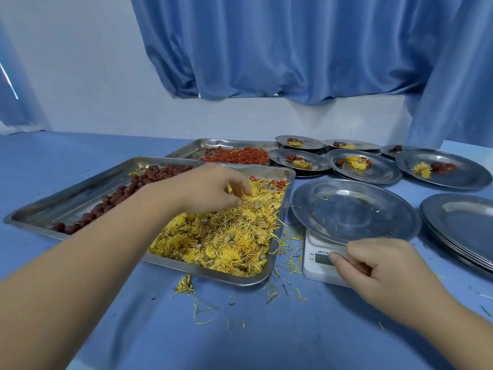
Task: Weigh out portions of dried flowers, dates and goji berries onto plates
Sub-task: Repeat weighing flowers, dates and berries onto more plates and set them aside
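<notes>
On the blue table cover [133,329], yellow dried flowers [226,236] were pinched by the curled left hand [210,190]; the white digital scale [314,252] was touched by the thumb of the curled right hand [378,265].

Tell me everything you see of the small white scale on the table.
The scale is small, white and looks plastic, with a grey display in front; its print is too blurred to read. It stands on the blue table, right of the flower tray. A round metal plate rests on top and hides most of it. The thumb of the right hand touches its front.
</notes>
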Motion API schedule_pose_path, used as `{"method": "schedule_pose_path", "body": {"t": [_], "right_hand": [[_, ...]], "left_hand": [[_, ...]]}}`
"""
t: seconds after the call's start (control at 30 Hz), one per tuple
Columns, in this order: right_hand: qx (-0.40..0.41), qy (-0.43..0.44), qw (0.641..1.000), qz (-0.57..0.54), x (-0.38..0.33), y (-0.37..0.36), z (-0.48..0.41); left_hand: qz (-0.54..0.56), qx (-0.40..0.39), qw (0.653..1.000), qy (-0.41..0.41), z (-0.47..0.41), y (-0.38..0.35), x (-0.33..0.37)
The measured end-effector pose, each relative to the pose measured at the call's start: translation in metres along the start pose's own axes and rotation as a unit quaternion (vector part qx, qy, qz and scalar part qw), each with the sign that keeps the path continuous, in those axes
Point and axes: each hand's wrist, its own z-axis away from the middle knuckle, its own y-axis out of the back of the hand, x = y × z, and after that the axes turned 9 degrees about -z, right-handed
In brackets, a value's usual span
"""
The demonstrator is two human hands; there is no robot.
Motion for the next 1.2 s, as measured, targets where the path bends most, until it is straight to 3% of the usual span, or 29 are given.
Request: {"method": "schedule_pose_path", "body": {"t": [0.3,0.6,0.9,1.0,1.2], "right_hand": [[-0.013,0.008,1.000,0.001,-0.005,-0.002,0.000],[-0.018,-0.002,1.000,-0.002,-0.005,-0.002,-0.001],[-0.012,-0.012,1.000,-0.025,-0.005,0.000,-0.001],[-0.011,-0.019,0.999,-0.036,-0.004,0.001,-0.001],[-0.006,-0.011,0.999,-0.038,-0.003,0.003,-0.002]], "left_hand": [[-0.054,-0.104,0.990,0.078,0.029,-0.004,-0.034],[-0.064,-0.072,0.992,0.086,0.034,-0.014,-0.047],[0.174,0.053,0.978,0.104,0.044,0.003,-0.054],[0.295,0.066,0.946,0.119,0.041,0.002,-0.055],[0.504,0.011,0.854,0.126,0.029,0.000,-0.046]]}}
